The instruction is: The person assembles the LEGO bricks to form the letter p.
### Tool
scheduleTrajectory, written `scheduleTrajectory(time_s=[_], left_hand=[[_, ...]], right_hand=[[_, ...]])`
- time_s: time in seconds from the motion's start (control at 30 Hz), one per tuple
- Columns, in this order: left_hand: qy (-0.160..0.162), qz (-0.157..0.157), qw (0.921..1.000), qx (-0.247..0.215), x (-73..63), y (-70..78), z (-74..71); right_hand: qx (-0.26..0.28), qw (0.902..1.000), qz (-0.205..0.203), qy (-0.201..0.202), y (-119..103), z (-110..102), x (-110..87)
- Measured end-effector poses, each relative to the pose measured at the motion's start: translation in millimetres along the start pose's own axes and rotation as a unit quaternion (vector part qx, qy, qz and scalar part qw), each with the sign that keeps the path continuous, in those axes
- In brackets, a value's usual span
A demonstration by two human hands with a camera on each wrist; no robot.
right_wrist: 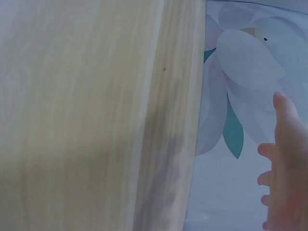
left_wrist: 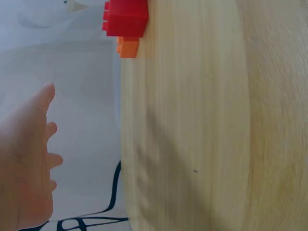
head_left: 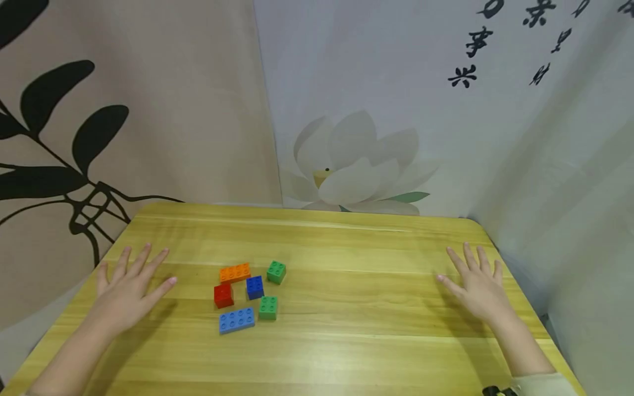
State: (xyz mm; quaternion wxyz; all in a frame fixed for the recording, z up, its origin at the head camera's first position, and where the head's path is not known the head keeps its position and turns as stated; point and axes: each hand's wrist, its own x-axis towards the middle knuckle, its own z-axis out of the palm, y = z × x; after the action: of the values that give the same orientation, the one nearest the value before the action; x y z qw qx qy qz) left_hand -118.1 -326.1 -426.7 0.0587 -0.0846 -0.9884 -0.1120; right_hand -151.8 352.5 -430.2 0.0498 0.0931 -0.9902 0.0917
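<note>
My left hand hovers over the left side of the table with its fingers spread, holding nothing. Over the right side my right hand is likewise spread and holds nothing. Toy building bricks lie grouped left of the middle, nearest my left hand: an orange brick, a red brick, a dark blue brick, a light blue brick, a green brick at the back and another green brick in front. In the left wrist view, the red brick overlaps the orange brick.
The bricks lie on a wooden table with rounded back corners. Behind it hangs a pale curtain with a printed flower and dark characters. A beige cloth with dark printed leaves hangs at the left.
</note>
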Motion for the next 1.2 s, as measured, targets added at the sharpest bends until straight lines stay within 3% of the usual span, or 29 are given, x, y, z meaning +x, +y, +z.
scheduleTrajectory(time_s=[0.2, 0.43, 0.7, 0.97, 1.2], left_hand=[[0.011, 0.0, 0.9999, -0.009, -0.4, 6.1, -3.7], [0.04, 0.012, 0.9986, -0.034, -4.9, 17.2, -4.7], [0.077, 0.018, 0.9943, -0.072, -10.6, 33.0, 4.7], [0.114, 0.033, 0.9838, -0.134, -13.3, 51.1, 18.9], [0.152, 0.051, 0.9669, -0.199, -10.4, 59.2, 30.4]], right_hand=[[0.005, 0.9998, -0.002, 0.017, -8, -3, -1.5], [0.021, 0.9973, -0.025, 0.065, -24, -3, -5.4], [0.066, 0.9895, -0.055, 0.117, -55, 0, -13.2], [0.135, 0.9755, -0.084, 0.152, -90, 13, -15.7], [0.222, 0.9571, -0.098, 0.158, -122, 25, -12.9]])
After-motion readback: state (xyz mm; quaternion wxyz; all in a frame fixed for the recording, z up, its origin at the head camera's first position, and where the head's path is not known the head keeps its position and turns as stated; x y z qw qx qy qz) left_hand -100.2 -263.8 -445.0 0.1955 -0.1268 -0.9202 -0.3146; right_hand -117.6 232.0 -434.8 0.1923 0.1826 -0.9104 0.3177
